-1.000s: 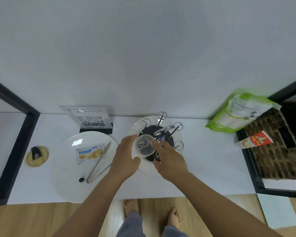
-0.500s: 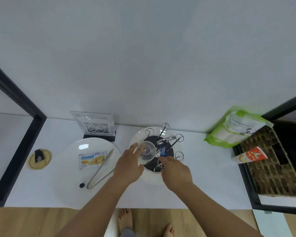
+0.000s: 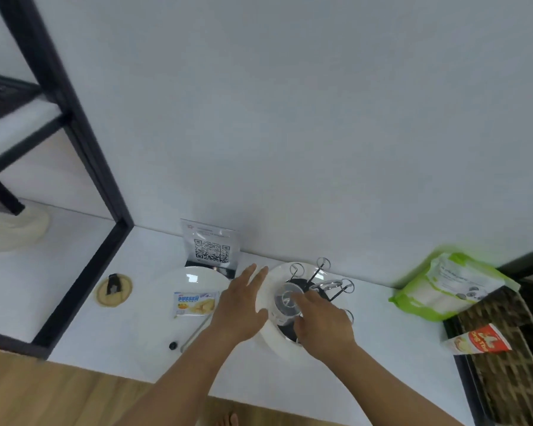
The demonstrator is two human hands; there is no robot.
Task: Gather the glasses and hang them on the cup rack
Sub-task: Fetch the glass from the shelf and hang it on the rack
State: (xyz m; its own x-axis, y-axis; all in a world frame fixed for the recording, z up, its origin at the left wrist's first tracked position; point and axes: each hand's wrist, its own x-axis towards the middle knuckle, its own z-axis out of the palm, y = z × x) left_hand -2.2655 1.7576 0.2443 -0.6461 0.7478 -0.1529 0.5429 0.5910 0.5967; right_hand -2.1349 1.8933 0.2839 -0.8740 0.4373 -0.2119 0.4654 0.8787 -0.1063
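Note:
A clear glass [image 3: 285,299] sits upside down on the metal cup rack [image 3: 330,287], which stands on a round white tray [image 3: 268,336]. The rack's looped prongs stick up behind the glass. My right hand [image 3: 323,324] rests on the near right side of the glass, its fingers touching it. My left hand [image 3: 239,305] hovers just left of the glass with fingers spread and nothing in it.
A white plate [image 3: 179,330] on the left holds a snack packet [image 3: 194,302] and metal tongs [image 3: 193,336]. A QR sign [image 3: 211,245] stands by the wall. A green bag [image 3: 446,287], a red-white packet [image 3: 477,339] and a wicker basket [image 3: 511,364] lie right. A black shelf frame [image 3: 83,241] rises left.
My left hand has let go of the glass and opened to its left. The glass now sits on the rack under my right fingers. The view has tilted left.

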